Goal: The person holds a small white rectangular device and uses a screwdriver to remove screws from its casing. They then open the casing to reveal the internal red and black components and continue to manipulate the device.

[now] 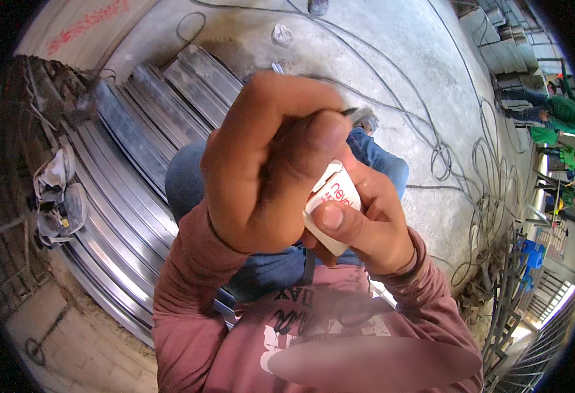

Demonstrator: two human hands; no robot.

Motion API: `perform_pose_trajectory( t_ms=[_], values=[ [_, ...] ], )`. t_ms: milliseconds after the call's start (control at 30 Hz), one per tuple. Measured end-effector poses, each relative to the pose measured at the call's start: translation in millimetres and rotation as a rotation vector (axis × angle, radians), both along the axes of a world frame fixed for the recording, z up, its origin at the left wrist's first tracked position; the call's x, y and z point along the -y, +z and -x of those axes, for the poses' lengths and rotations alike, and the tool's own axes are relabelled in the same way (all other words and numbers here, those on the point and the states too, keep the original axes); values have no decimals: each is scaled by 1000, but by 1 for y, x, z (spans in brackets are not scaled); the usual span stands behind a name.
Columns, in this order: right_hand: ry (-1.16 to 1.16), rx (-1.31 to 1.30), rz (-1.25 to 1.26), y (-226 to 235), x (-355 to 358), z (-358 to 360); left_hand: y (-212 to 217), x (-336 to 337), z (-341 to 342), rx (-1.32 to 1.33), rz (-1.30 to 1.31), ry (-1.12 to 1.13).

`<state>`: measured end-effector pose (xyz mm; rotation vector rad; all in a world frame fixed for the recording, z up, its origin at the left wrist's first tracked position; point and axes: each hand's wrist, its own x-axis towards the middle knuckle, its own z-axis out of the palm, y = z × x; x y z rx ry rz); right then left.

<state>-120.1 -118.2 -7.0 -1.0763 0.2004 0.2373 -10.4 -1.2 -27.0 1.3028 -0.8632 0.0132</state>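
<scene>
My right hand (380, 219) is closed around a small white cardboard pack (341, 190) with red lettering, which looks like a cigarette pack. The thumb presses on its front, and the fingers wrap behind it. Close to the camera, my left hand (251, 164) is raised with its fingers curled in and the thumb bent against them. It covers part of the pack's left side. Anything pinched inside the left hand is hidden by the fingers.
Long ribbed metal profiles (127, 190) lie stacked to my left, with a pair of worn shoes (61, 203) on them. Black cables (441, 154) trail across the concrete floor (379, 39). Several people in green (565, 114) are at the far right, near a blue object (531, 255).
</scene>
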Motion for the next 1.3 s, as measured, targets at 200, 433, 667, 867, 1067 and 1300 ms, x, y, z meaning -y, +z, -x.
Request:
perform_pose_trajectory(
  t_ms=[200, 433, 667, 867, 1067, 1300],
  values=[
    [-76, 12, 9, 15, -11, -4, -11, -9, 10, 27, 113, 61],
    [44, 47, 19, 8, -1, 0, -2, -8, 7, -83, 69, 24],
    [-183, 182, 237, 8, 9, -10, -13, 0, -19, 56, 44, 200],
    [-195, 151, 430, 6, 20, -14, -2, 2, -2, -20, -181, 107],
    [-285, 130, 387, -2, 28, -14, -1, 5, 5, -71, -205, 23],
    [-338, 189, 501, -13, 33, -16, 3, 4, -1, 138, -407, -33]
  ],
)
